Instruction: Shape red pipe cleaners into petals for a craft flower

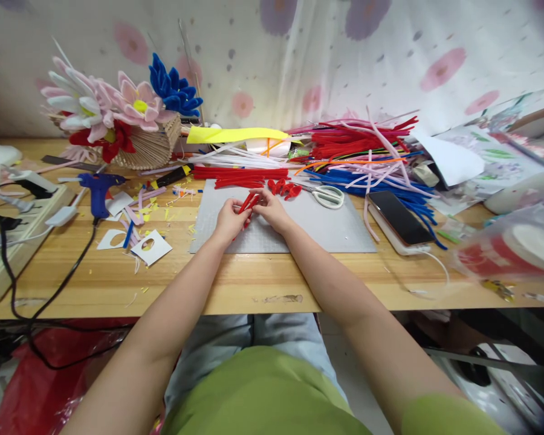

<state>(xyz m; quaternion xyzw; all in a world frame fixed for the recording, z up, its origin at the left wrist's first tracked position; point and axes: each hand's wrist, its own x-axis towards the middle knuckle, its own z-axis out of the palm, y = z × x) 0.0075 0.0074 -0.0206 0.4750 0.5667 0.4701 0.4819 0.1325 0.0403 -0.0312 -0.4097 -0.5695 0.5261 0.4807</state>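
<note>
Above the grey cutting mat [330, 229], my left hand [230, 219] is closed around red pipe cleaners [248, 203]. My right hand [271, 210] meets it from the other side, its fingers pinching the same red pieces near their upper ends. How many pieces are held is hard to tell. Just beyond my right hand lies a small heap of bent red pipe-cleaner pieces [284, 189]. Scissors with pale handles [328, 196] rest beside that heap. Straight red pipe cleaners [240, 176] lie along the mat's far edge.
Bundles of coloured pipe cleaners [358, 145] and a yellow sheet [236, 135] lie at the back. To the left are a blue glue gun [97, 192], paper scraps [151, 247], a power strip [22, 235] and fuzzy flowers [138, 103]. A phone [399, 217] lies right, near a bagged cup [517, 251].
</note>
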